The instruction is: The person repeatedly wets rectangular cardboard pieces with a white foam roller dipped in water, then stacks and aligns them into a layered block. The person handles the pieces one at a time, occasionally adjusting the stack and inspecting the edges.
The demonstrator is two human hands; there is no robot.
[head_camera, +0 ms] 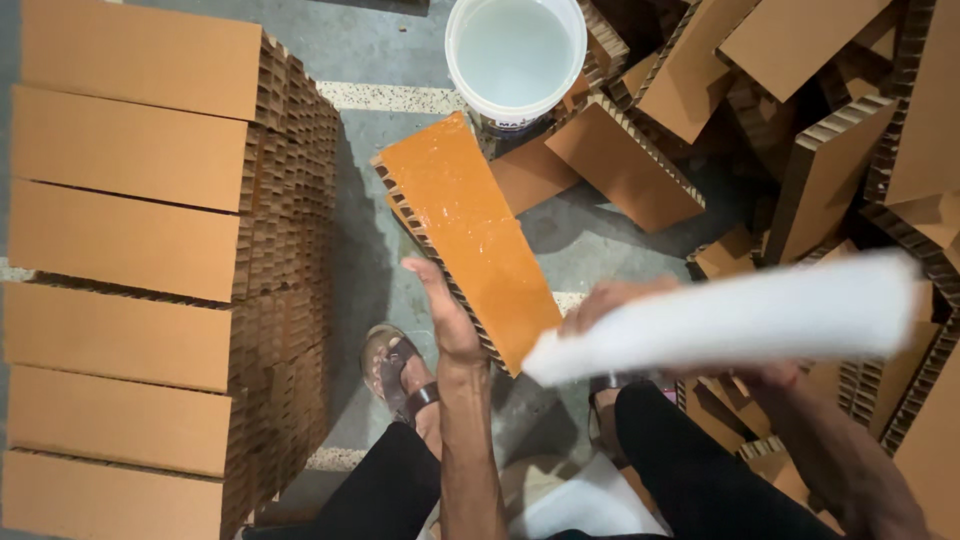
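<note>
The left hand steadies a glue-wet orange honeycomb cardboard slab by its edge, fingers flat. The right hand, blurred, seems clamped on a white sheet not yet laid. Stacked brown honeycomb slabs look finished; loose ones remain.

Left hand steadying wet honeycomb cardboard slab, right hand holding white sheet
</note>
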